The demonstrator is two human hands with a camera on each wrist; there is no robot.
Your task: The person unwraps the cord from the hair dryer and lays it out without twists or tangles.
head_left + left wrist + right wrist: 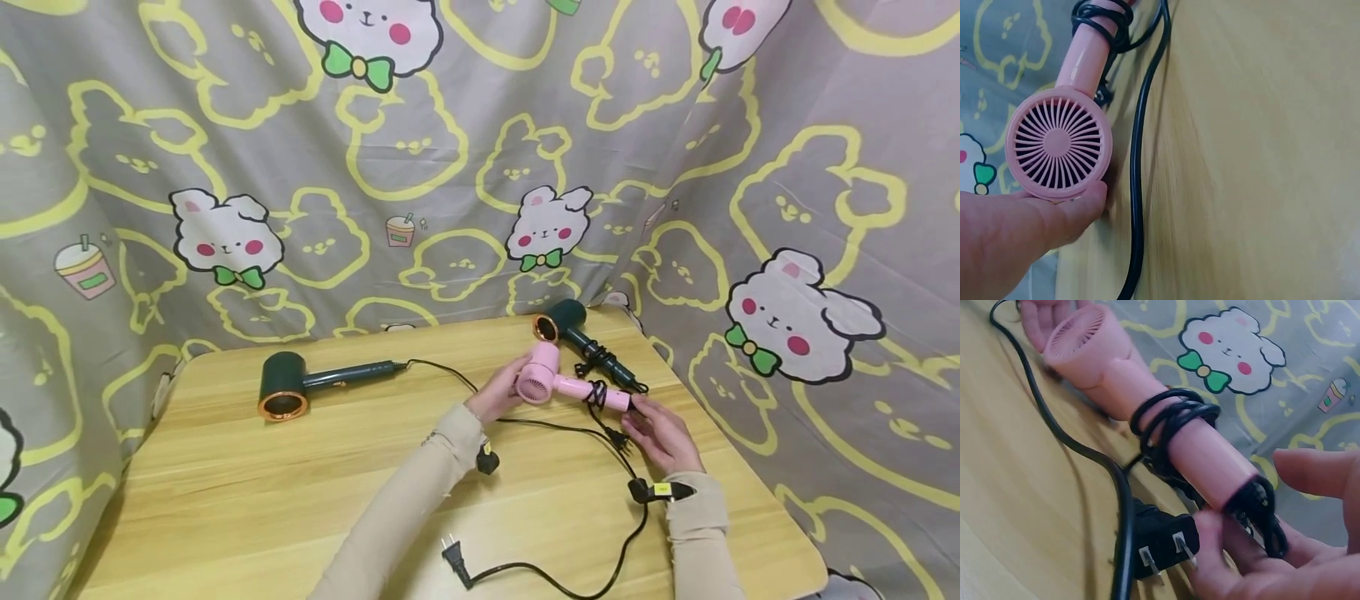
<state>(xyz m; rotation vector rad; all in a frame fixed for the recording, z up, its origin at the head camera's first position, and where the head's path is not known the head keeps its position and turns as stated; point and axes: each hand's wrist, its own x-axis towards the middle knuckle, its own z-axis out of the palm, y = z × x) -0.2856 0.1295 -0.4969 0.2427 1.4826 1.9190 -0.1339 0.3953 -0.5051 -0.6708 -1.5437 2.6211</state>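
Observation:
A pink hair dryer (536, 379) is tilted above the right part of the table, its black cord (1175, 419) wound round the handle. My left hand (501, 392) holds its head, thumb at the rim of the slotted intake (1057, 142) and the other fingers mostly hidden behind. At the handle's end is my right hand (663, 433), fingers spread about the tip and cord loop (1263, 512), one finger standing off from the handle. The dryer's two-pin plug (1166, 540) hangs beneath the handle, close to the right fingers.
Behind the pink dryer lies a dark green hair dryer (566, 321) with its cord wrapped. Another dark green dryer (285, 383) lies at the left; its long cord (555, 425) runs under my hands to a plug (455, 560) near the front. Patterned curtains (450, 167) surround the wooden table (300, 500).

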